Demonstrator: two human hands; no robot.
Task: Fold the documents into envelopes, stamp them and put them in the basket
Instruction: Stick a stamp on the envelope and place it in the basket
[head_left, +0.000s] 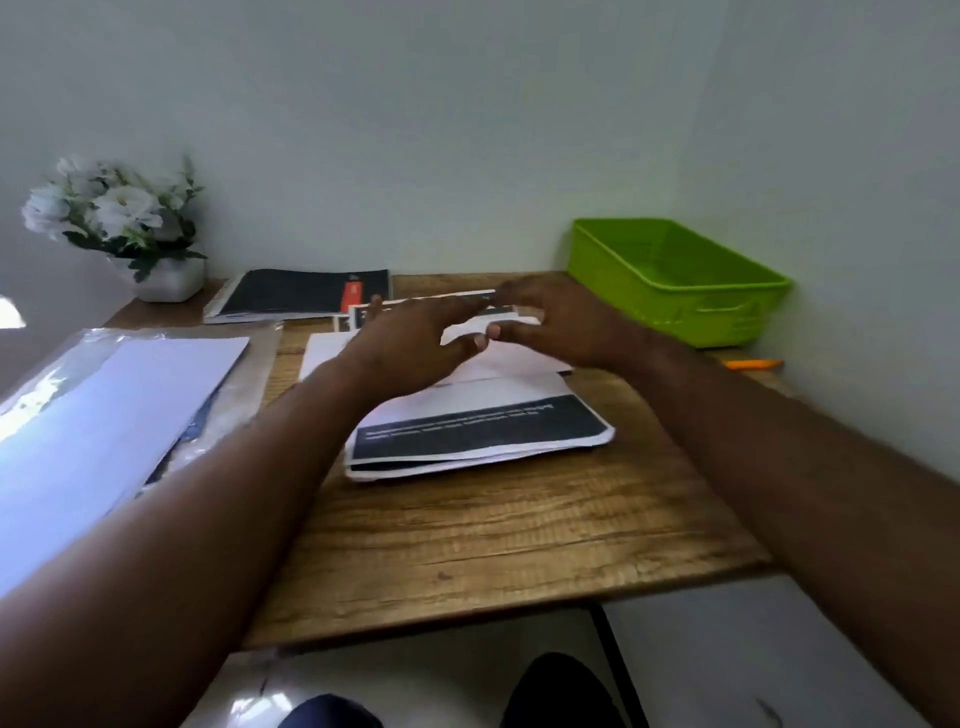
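A stack of white documents (483, 431) with a dark printed band lies in the middle of the wooden desk (493, 535). Its far part is lifted and bent over. My left hand (415, 338) and my right hand (561, 327) hover together above that far part, fingers fairly straight and spread, thumbs nearly touching over a white edge. Whether the fingers touch the paper is unclear through blur. More white paper (324, 351) shows under my left hand. The green basket (675, 280) stands at the back right, with nothing visible inside.
A plastic sleeve with white sheets (109, 410) lies at the left. A black notebook (306, 293) with a red item (352, 296) sits at the back. A white flower pot (166, 278) stands back left. An orange pen (753, 365) lies by the basket.
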